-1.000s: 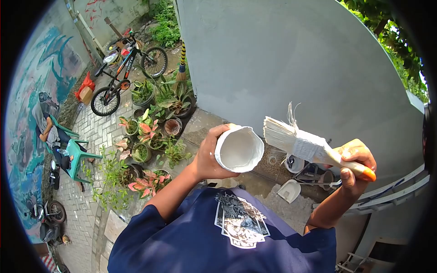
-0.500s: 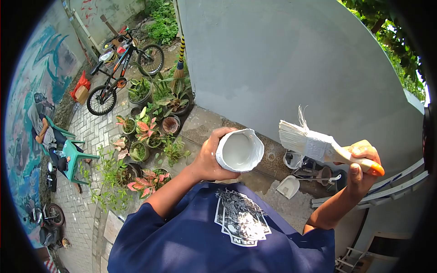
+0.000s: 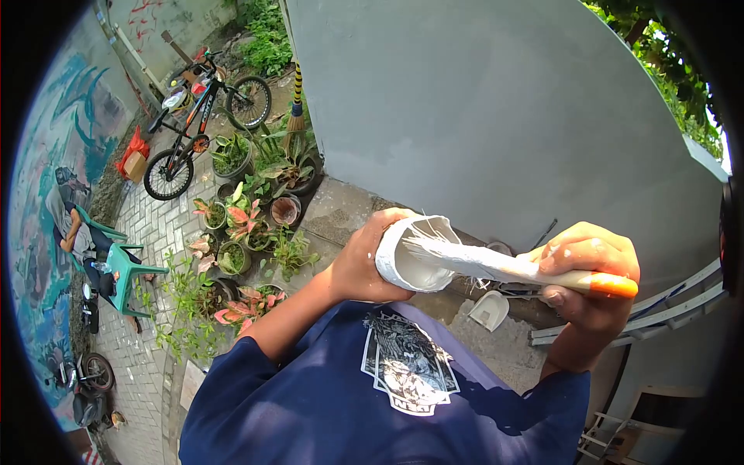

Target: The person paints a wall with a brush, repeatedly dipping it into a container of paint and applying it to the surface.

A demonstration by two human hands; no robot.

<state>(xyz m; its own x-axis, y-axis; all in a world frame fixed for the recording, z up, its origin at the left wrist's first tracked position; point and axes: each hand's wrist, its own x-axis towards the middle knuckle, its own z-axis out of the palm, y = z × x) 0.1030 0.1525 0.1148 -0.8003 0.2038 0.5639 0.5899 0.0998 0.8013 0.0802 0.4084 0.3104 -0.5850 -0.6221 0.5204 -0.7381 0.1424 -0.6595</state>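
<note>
My left hand (image 3: 366,262) is wrapped round a white paint cup (image 3: 394,267), which has white paint inside. In my right hand (image 3: 593,271) is a wide paintbrush (image 3: 496,263), gripped by its pale handle with an orange end. The brush points left, and its bristle tips are over the mouth of the cup, at its inner side. White paint coats the bristles and the ferrule. Small white spots show on the fingers of my right hand.
A grey wall (image 3: 496,116) rises ahead. Potted plants (image 3: 248,225), a broom (image 3: 297,116) and a bicycle (image 3: 198,128) stand to the left. A person (image 3: 74,232) sits by a green chair (image 3: 128,275). A white dustpan (image 3: 490,311) and a ladder (image 3: 666,298) are at right.
My right hand has brought the brush left, from beside the cup to its opening, and turned it edge-on. The cup in my left hand has tilted and shifted slightly right.
</note>
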